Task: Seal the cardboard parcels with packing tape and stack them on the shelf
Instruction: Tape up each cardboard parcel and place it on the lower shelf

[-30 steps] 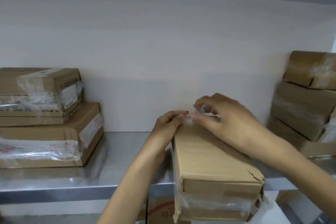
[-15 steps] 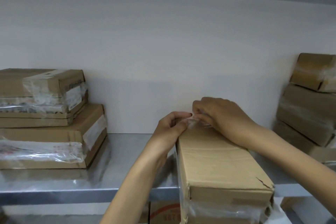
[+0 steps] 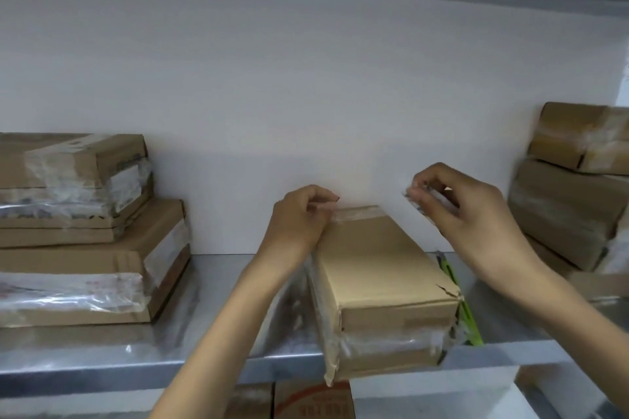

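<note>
A long cardboard parcel (image 3: 381, 269) lies on the metal shelf (image 3: 211, 343), its near end sticking out over the shelf's front edge. A strip of clear packing tape (image 3: 360, 213) crosses its far end. My left hand (image 3: 299, 221) pinches that tape at the parcel's far left corner. Off the parcel, up and to the right, my right hand (image 3: 456, 214) pinches more clear tape between curled fingers and thumb. I cannot tell whether it is a roll or a loose piece.
Taped parcels are stacked at the left (image 3: 85, 231) and at the right (image 3: 571, 201) of the shelf. A green object (image 3: 468, 316) lies along the parcel's right side. More boxes (image 3: 306, 400) show below the shelf. A white wall closes the back.
My right hand has lifted off the parcel's far end and moved up and to the right with tape in its fingers. My left hand stays at the far left corner.
</note>
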